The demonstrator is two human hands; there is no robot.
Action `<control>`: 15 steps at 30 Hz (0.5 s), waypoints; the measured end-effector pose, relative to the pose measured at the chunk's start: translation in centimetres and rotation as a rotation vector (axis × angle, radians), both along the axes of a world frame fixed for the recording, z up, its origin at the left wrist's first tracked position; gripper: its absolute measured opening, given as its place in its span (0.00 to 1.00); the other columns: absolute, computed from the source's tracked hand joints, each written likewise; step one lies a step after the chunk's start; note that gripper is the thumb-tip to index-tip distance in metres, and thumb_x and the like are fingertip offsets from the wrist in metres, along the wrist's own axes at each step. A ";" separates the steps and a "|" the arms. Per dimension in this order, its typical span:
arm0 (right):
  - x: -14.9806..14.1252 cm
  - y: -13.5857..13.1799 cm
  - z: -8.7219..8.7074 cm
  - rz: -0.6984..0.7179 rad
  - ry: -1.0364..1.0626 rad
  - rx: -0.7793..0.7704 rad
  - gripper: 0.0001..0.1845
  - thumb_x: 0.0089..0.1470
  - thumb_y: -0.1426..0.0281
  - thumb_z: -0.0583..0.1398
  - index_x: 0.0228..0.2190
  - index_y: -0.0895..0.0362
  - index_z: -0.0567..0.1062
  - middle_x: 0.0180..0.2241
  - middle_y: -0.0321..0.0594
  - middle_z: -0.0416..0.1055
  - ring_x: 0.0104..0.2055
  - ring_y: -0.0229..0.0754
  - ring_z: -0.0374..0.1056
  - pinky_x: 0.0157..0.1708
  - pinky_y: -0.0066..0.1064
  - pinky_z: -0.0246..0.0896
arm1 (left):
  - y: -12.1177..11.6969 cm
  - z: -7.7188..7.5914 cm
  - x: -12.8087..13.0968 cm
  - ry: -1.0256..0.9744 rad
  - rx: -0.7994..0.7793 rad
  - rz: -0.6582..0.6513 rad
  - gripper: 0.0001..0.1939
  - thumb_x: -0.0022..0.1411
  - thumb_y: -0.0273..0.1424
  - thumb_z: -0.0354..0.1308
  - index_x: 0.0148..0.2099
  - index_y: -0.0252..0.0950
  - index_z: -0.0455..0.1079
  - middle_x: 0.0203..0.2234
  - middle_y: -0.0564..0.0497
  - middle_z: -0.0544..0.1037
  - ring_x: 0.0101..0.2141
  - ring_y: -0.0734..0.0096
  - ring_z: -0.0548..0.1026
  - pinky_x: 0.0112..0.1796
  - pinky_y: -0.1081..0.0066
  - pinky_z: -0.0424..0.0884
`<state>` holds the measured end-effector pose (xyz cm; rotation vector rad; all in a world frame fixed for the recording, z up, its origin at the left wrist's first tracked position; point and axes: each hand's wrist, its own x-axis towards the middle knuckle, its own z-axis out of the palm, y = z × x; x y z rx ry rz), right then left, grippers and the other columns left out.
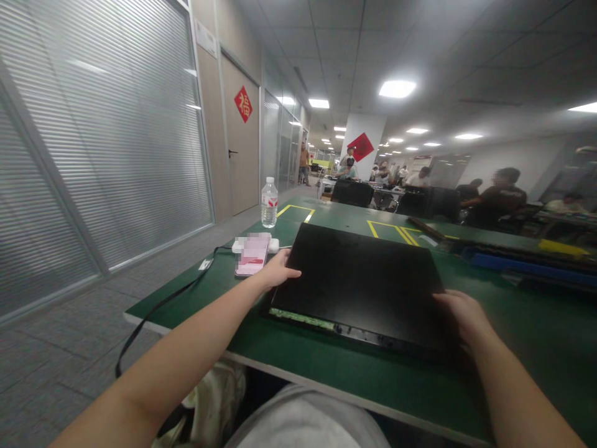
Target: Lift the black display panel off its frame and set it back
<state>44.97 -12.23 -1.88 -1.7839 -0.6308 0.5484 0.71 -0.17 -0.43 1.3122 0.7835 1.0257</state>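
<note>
A black flat display panel (359, 280) lies over the green table in front of me, slightly tilted. Along its near edge a green circuit strip (302, 318) is exposed on the left part. My left hand (278, 270) grips the panel's left edge, thumb on top of the dark face. At the opposite edge my right hand (461, 311) holds the right side, its thumb also on top; the other fingers are mostly hidden beneath. Whether the panel touches the table, I cannot tell.
Left of the panel lie a phone (252, 255) and a black strap (175, 294) on the green table (261, 354). A water bottle (269, 203) stands behind them. Blue and black strips (527, 264) lie at the right. Several people sit at desks farther back.
</note>
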 end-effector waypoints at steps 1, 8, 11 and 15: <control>0.1 0.0 -0.1 -0.003 0.002 0.004 0.14 0.35 0.68 0.67 0.31 0.52 0.75 0.26 0.40 0.76 0.28 0.48 0.73 0.28 0.37 0.66 | 0.0 0.0 0.0 -0.002 0.003 0.003 0.32 0.40 0.19 0.70 0.48 0.37 0.64 0.38 0.49 0.80 0.45 0.55 0.79 0.50 0.53 0.71; 0.3 0.1 -0.1 -0.015 -0.025 0.011 0.16 0.35 0.67 0.67 0.32 0.52 0.75 0.28 0.41 0.76 0.30 0.48 0.73 0.29 0.37 0.67 | -0.3 0.3 0.2 -0.023 0.009 0.005 0.34 0.40 0.17 0.69 0.50 0.37 0.63 0.39 0.48 0.80 0.47 0.54 0.78 0.51 0.52 0.70; 0.1 0.1 0.0 -0.004 -0.029 0.006 0.15 0.36 0.67 0.66 0.31 0.52 0.75 0.28 0.40 0.76 0.29 0.47 0.73 0.28 0.36 0.66 | -0.3 0.4 0.1 -0.037 0.017 -0.006 0.35 0.40 0.17 0.69 0.51 0.37 0.63 0.42 0.47 0.80 0.48 0.54 0.78 0.53 0.52 0.69; 0.1 0.0 -0.1 0.005 -0.056 0.023 0.15 0.36 0.66 0.66 0.31 0.52 0.75 0.28 0.40 0.76 0.30 0.47 0.73 0.29 0.36 0.66 | -0.2 0.3 0.0 -0.041 0.028 -0.003 0.36 0.40 0.17 0.70 0.52 0.37 0.63 0.43 0.46 0.80 0.49 0.54 0.77 0.54 0.51 0.68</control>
